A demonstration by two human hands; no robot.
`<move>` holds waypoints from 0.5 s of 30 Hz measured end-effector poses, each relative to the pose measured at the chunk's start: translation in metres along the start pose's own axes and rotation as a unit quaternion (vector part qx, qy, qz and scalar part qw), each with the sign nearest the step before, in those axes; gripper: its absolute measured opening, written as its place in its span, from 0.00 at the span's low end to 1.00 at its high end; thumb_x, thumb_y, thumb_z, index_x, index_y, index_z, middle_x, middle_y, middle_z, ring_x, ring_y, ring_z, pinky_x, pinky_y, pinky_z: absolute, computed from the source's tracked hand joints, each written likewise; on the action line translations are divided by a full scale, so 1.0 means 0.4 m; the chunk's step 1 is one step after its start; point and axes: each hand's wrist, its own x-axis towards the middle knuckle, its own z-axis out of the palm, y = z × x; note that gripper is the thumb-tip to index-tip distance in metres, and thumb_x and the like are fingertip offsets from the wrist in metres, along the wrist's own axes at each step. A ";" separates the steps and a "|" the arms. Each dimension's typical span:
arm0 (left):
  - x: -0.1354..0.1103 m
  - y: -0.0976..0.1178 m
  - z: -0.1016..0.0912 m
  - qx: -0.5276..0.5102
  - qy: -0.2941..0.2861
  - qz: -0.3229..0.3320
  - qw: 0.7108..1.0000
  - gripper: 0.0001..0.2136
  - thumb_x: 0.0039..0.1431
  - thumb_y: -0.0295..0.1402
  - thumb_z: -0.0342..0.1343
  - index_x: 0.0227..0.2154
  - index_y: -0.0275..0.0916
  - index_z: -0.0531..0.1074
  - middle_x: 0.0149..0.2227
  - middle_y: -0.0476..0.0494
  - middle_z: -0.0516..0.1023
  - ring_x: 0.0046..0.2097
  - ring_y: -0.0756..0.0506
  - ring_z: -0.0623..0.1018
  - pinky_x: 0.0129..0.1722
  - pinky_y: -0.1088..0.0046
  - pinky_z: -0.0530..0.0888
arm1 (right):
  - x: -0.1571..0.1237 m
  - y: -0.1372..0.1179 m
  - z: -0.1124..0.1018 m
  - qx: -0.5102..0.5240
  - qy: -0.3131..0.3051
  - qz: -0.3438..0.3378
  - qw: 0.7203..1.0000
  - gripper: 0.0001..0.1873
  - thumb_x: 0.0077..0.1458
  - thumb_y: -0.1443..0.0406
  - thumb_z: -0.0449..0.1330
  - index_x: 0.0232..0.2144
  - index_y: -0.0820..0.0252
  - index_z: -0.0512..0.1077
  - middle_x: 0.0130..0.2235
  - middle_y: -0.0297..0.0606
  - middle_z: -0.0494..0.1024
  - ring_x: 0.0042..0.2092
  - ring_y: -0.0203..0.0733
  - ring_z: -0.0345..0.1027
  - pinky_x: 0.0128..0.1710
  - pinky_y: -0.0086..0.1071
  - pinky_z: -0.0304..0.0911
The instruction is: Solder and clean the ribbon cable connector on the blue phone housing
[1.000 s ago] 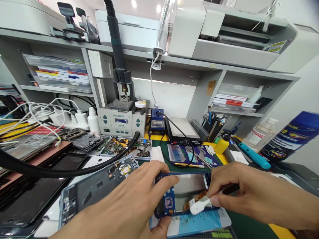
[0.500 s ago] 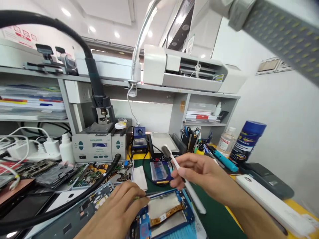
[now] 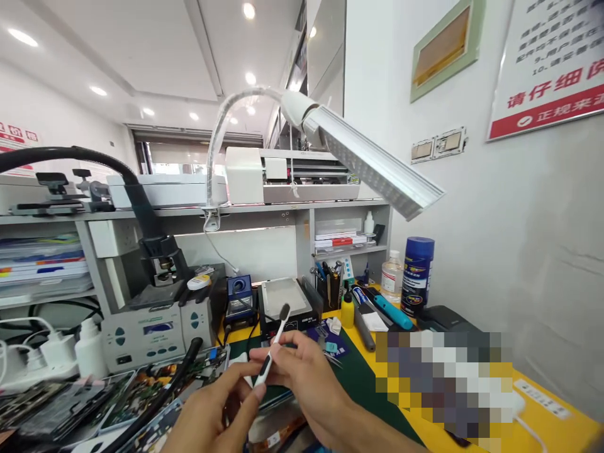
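Both hands are raised above the bench, sharing a white brush [image 3: 272, 350]. The right hand [image 3: 302, 371] pinches its handle between fingers and thumb, dark bristles pointing up past the fingertips. The left hand [image 3: 214, 412], just below, is curled, thumb tip touching the handle's lower end.

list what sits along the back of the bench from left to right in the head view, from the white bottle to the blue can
white squeeze bottle → grey rework station → blue soldering station → black hot plate → tool holder → yellow bottle → clear bottle → blue spray can
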 end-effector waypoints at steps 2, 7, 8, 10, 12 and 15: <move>0.014 0.017 -0.001 0.005 0.022 0.002 1.000 0.23 0.66 0.52 0.51 0.51 0.42 0.77 0.26 0.51 0.77 0.28 0.46 0.76 0.28 0.76 0.71 | 0.013 -0.004 -0.011 -0.037 0.009 -0.005 0.999 0.12 0.68 0.59 0.63 0.49 0.59 0.75 0.47 0.40 0.82 0.45 0.47 0.78 0.45 0.45 0.76; 0.042 -0.015 -0.029 -0.013 0.073 -0.034 0.997 0.27 0.62 0.58 0.52 0.49 0.40 0.78 0.27 0.50 0.77 0.29 0.45 0.76 0.26 0.75 0.71 | 0.079 -0.082 -0.131 -0.196 0.139 -0.059 0.969 0.17 0.67 0.61 0.63 0.55 0.59 0.72 0.53 0.42 0.78 0.46 0.46 0.77 0.44 0.44 0.76; 0.044 -0.029 -0.036 -0.024 0.068 -0.040 0.997 0.27 0.62 0.58 0.53 0.49 0.40 0.78 0.30 0.48 0.80 0.32 0.43 0.79 0.29 0.75 0.74 | 0.093 -0.108 -0.177 -0.228 0.195 -0.083 0.950 0.19 0.67 0.61 0.63 0.57 0.58 0.71 0.56 0.44 0.76 0.50 0.48 0.76 0.48 0.47 0.75; 0.045 -0.054 -0.049 -0.043 0.058 -0.047 0.996 0.26 0.61 0.58 0.55 0.49 0.41 0.78 0.39 0.45 0.83 0.41 0.40 0.82 0.38 0.73 0.79 | 0.115 -0.157 -0.275 -0.285 0.283 -0.098 0.910 0.21 0.67 0.60 0.63 0.59 0.57 0.70 0.61 0.45 0.73 0.54 0.52 0.73 0.51 0.51 0.73; 0.042 -0.067 -0.059 -0.053 0.048 -0.045 0.996 0.26 0.61 0.58 0.55 0.49 0.42 0.78 0.44 0.44 0.84 0.47 0.38 0.83 0.44 0.71 0.79 | 0.129 -0.187 -0.362 -0.337 0.316 -0.081 0.883 0.20 0.67 0.60 0.63 0.59 0.57 0.70 0.61 0.45 0.73 0.55 0.52 0.73 0.52 0.51 0.72; 0.034 -0.062 -0.067 -0.045 0.038 -0.041 0.997 0.26 0.64 0.57 0.52 0.51 0.42 0.76 0.45 0.44 0.84 0.48 0.39 0.83 0.47 0.71 0.79 | 0.146 -0.179 -0.434 -0.402 0.305 -0.029 0.863 0.19 0.66 0.60 0.64 0.57 0.59 0.72 0.58 0.44 0.75 0.53 0.51 0.75 0.50 0.50 0.74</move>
